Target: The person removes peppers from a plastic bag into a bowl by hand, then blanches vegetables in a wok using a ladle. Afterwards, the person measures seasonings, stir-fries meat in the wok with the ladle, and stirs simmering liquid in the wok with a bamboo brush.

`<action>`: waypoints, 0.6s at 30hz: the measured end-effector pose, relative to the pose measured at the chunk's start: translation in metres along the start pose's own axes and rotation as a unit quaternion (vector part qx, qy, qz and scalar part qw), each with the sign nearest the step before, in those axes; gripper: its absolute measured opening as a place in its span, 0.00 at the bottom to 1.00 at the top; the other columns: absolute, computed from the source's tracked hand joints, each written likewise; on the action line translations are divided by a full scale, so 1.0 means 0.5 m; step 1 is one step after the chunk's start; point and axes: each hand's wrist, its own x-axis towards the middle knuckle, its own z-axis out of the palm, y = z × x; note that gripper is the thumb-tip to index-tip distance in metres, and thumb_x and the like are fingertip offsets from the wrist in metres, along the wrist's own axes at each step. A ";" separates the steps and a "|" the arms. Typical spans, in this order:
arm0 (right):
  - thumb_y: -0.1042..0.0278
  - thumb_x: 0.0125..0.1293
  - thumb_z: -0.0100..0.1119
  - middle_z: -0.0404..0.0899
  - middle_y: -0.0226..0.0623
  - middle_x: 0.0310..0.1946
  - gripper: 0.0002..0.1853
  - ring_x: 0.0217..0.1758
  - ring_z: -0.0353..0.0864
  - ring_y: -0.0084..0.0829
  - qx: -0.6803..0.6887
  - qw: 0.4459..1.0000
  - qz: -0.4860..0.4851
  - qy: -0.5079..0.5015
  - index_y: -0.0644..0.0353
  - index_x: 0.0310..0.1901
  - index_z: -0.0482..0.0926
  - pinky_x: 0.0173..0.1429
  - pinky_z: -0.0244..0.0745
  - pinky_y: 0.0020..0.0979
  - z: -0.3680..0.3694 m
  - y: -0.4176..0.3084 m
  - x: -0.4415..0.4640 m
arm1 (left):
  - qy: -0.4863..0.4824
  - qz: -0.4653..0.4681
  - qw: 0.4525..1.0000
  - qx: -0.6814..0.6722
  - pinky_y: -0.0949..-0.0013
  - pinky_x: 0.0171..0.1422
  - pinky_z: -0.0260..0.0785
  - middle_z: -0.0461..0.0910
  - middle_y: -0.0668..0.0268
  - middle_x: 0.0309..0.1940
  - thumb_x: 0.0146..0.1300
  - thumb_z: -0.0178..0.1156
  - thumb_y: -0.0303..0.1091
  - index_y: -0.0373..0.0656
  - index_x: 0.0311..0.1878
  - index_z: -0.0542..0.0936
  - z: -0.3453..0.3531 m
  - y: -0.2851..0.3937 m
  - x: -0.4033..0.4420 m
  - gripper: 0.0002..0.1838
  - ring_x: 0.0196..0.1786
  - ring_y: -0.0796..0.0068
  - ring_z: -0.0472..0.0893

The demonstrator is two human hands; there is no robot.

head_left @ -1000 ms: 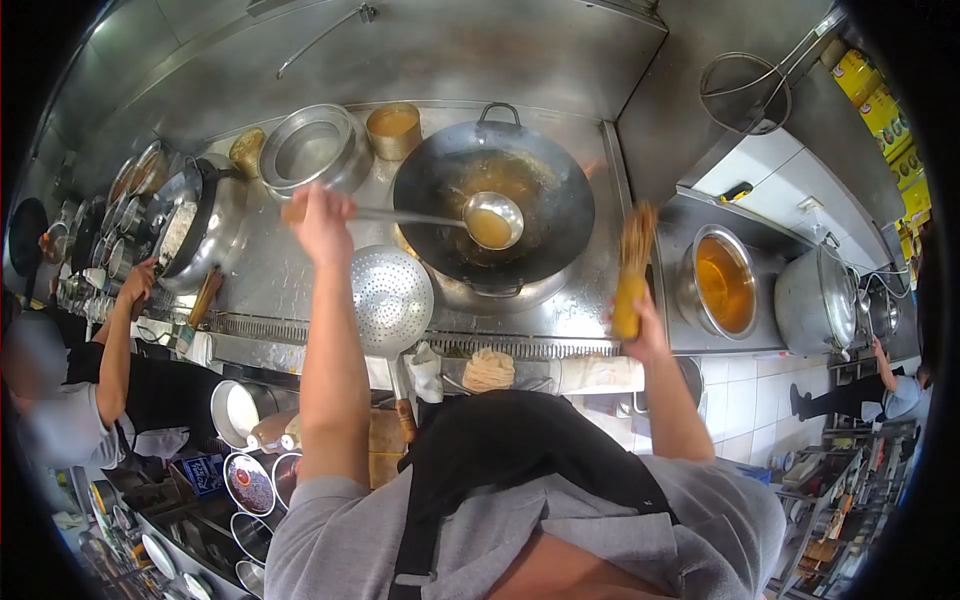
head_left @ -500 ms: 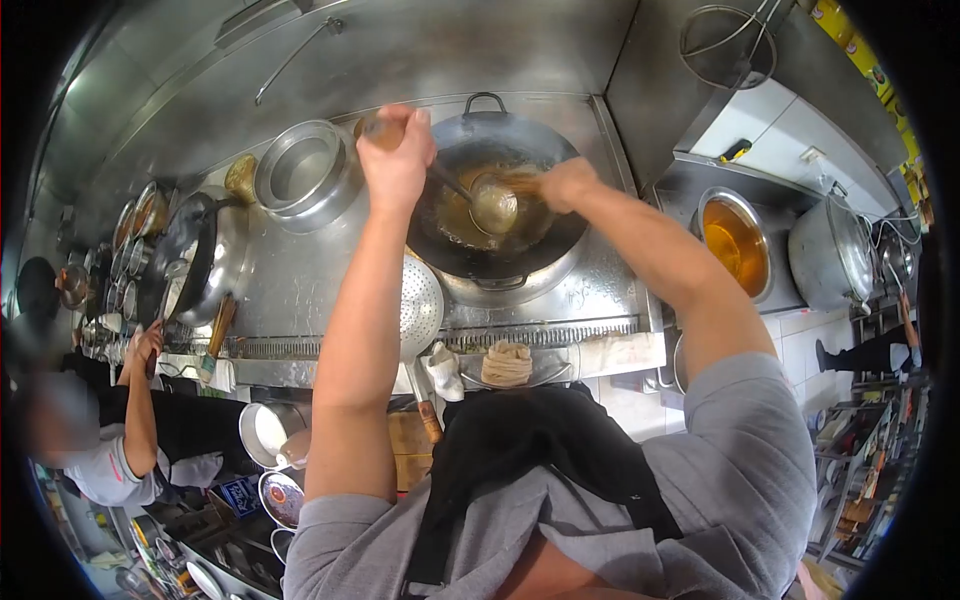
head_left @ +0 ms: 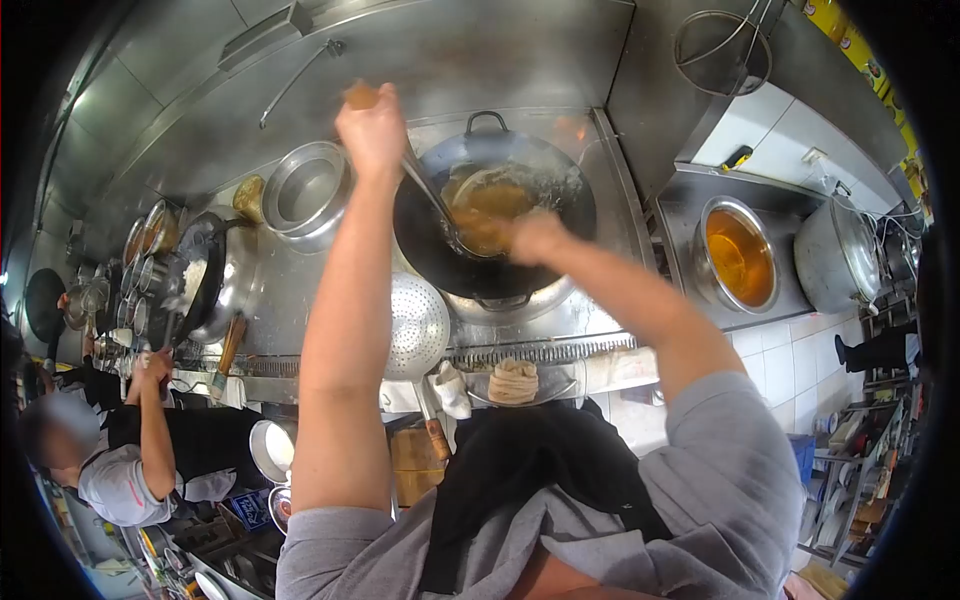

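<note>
My left hand point(head_left: 372, 132) is wrapped round the wooden end of a ladle point(head_left: 430, 192), whose bowl is down in a large dark wok point(head_left: 425, 255). Blurred by motion, my right hand point(head_left: 540, 238) is closed on what looks like a bamboo wok brush point(head_left: 487, 222). Its brown bristles are low in the wok, close to the ladle's bowl. Bubbling, splashing liquid point(head_left: 560, 185) lies in the wok, and steam rises from it. The brush's grip is hidden inside my fist.
A perforated skimmer point(head_left: 418, 325) lies left of the wok, near a folded cloth point(head_left: 512, 382). Stacked metal pots point(head_left: 305, 195) stand farther left. At right are a bowl of amber liquid point(head_left: 738, 258) and a lidded pot point(head_left: 838, 255). At far left another person point(head_left: 125, 465) handles a second wok point(head_left: 205, 280).
My left hand has moved up and left with the ladle. My right hand has swept left and down with the brush. More splashing shows at the wok's right side.
</note>
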 end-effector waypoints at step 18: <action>0.58 0.71 0.47 0.80 0.45 0.59 0.27 0.62 0.81 0.41 0.047 0.997 0.061 -0.025 0.44 0.72 0.64 0.60 0.76 0.43 0.089 0.024 0.094 | -0.016 0.023 0.992 0.126 0.55 0.35 0.73 0.80 0.51 0.20 0.60 0.62 0.32 0.33 0.27 0.78 0.014 0.062 -0.006 0.12 0.25 0.57 0.81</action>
